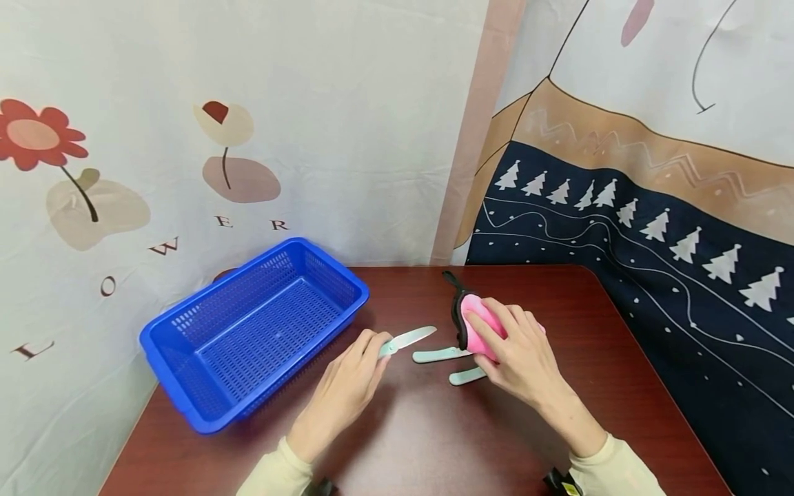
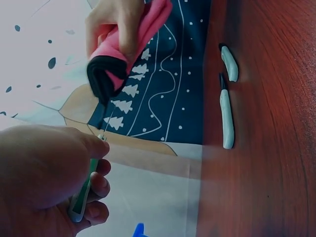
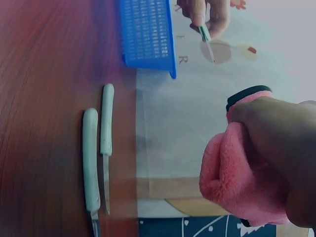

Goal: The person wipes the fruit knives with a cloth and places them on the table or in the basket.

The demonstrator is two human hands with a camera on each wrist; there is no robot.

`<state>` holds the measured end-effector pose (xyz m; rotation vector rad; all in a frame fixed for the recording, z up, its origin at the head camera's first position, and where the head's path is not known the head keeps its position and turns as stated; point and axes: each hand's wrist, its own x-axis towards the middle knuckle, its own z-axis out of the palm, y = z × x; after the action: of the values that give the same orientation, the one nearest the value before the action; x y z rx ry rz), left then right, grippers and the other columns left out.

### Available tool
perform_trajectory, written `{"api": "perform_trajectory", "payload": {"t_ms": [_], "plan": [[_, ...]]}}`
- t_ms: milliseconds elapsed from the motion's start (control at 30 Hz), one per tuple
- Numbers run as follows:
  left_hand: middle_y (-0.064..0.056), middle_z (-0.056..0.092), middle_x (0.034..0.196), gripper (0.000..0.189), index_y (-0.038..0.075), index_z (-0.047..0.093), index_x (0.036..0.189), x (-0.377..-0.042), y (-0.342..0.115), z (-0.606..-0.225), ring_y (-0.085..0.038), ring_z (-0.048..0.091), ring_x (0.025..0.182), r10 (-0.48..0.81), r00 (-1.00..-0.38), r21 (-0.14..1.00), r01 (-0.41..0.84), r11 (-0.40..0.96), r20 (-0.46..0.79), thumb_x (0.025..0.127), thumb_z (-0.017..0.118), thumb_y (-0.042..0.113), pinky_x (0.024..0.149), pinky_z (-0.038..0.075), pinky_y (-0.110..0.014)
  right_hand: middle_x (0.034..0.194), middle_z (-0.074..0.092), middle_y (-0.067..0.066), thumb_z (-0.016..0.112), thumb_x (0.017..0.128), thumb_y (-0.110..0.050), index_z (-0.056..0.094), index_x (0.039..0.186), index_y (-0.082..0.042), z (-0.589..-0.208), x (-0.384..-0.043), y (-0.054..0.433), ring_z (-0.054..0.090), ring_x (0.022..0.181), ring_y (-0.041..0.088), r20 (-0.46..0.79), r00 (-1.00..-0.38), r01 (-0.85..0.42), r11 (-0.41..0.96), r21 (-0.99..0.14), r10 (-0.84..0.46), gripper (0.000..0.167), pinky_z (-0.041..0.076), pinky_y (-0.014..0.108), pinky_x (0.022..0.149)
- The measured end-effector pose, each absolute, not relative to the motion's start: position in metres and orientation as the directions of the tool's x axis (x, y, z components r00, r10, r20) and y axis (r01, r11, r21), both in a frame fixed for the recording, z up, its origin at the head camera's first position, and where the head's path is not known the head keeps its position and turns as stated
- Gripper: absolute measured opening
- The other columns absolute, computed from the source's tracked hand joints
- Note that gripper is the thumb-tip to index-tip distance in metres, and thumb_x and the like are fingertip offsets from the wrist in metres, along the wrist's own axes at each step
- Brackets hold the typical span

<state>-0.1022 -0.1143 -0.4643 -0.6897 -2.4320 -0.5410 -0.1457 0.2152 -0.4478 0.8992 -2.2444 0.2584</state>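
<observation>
In the head view my left hand (image 1: 344, 382) grips the pale green handle of a small knife (image 1: 414, 337), its blade bare and pointing right. My right hand (image 1: 524, 355) holds a bunched pink cloth (image 1: 480, 313) with black edging and a black hanging loop. The cloth is above the table, a short way from the blade tip and apart from it. Two more pale green knives, one farther back (image 1: 434, 355) and one nearer (image 1: 466, 377), lie below the right hand. Cloth and hand cover their blades there, but the right wrist view shows both blades out of the handles.
A blue perforated plastic basket (image 1: 356, 308) stands at the left of the dark red-brown table (image 1: 422, 448). Printed fabric (image 1: 372, 138) hangs behind the table and along its right side. Small dark devices sit at both wrists.
</observation>
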Motion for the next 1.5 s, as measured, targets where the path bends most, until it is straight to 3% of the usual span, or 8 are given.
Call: {"api": "perform_trajectory", "payload": {"t_ms": [267, 733, 1200, 1500], "plan": [[-0.001, 0.066, 0.107, 0.028, 0.006, 0.069, 0.128, -0.104, -0.112, -0.463, -0.011, 0.065, 0.085, 0.346, -0.72, 0.219, 0.565, 0.795, 0.601, 0.103, 0.081, 0.009, 0.07, 0.059, -0.032, 0.147, 0.067, 0.021, 0.09, 0.081, -0.025, 0.073, 0.148, -0.019, -0.44, -0.141, 0.194, 0.066, 0.113, 0.036, 0.695, -0.47, -0.72, 0.692, 0.053, -0.543, 0.069, 0.062, 0.054, 0.083], [-0.002, 0.068, 0.109, 0.031, 0.004, 0.069, 0.128, -0.104, -0.106, -0.461, -0.016, 0.072, 0.088, 0.346, -0.716, 0.217, 0.567, 0.794, 0.607, 0.101, 0.083, 0.008, 0.071, 0.063, -0.035, 0.142, 0.071, 0.018, 0.104, 0.071, -0.033, 0.074, 0.145, -0.02, -0.449, -0.132, 0.15, 0.065, 0.111, 0.03, 0.668, -0.355, -0.787, 0.594, 0.164, -0.654, 0.081, 0.059, 0.045, 0.09], [-0.006, 0.068, 0.112, 0.035, 0.002, 0.068, 0.129, -0.102, -0.105, -0.463, -0.016, 0.069, 0.084, 0.35, -0.687, 0.212, 0.593, 0.777, 0.637, 0.097, 0.082, 0.002, 0.069, 0.06, -0.034, 0.142, 0.07, 0.016, 0.104, 0.07, -0.036, 0.073, 0.146, -0.02, -0.452, -0.125, 0.14, 0.064, 0.112, 0.03, 0.634, -0.358, -0.768, 0.602, 0.218, -0.685, 0.084, 0.058, 0.044, 0.092], [-0.004, 0.068, 0.112, 0.028, 0.004, 0.068, 0.131, -0.103, -0.105, -0.463, -0.014, 0.069, 0.084, 0.352, -0.697, 0.228, 0.594, 0.771, 0.625, 0.104, 0.077, 0.007, 0.069, 0.061, -0.034, 0.143, 0.068, 0.016, 0.103, 0.073, -0.033, 0.072, 0.146, -0.02, -0.451, -0.129, 0.142, 0.063, 0.109, 0.03, 0.63, -0.401, -0.749, 0.634, 0.193, -0.665, 0.08, 0.059, 0.045, 0.089]]}}
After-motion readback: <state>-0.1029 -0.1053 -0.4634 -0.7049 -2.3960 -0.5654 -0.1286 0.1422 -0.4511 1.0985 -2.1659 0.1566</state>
